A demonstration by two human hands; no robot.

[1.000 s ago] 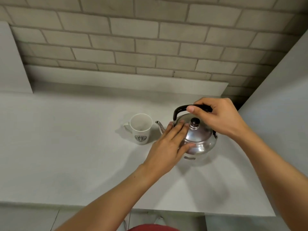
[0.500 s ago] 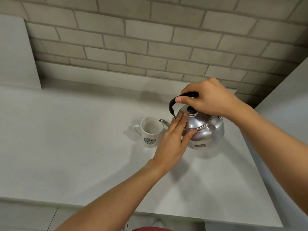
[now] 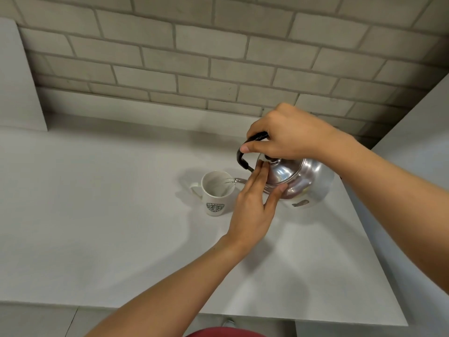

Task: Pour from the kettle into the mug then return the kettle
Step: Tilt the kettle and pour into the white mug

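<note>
A shiny metal kettle (image 3: 306, 183) with a black handle is lifted off the counter and tilted to the left. Its thin spout reaches over the rim of a white mug (image 3: 215, 200) that bears a dark round logo. A thin stream of water runs from the spout into the mug. My right hand (image 3: 289, 135) is closed around the black handle from above. My left hand (image 3: 252, 205) lies flat with its fingers pressed on the kettle's lid and its thumb against the kettle's side.
The white counter (image 3: 109, 203) runs left and toward me, with its front edge near the bottom of the view. A brick wall (image 3: 194, 57) stands behind. A white panel (image 3: 418, 132) closes the right side, and another white panel (image 3: 17, 79) stands at the far left.
The kettle has risen off the counter, moved left toward the mug and tipped further. Its spout is now over the mug and water flows. My left hand stayed on the lid.
</note>
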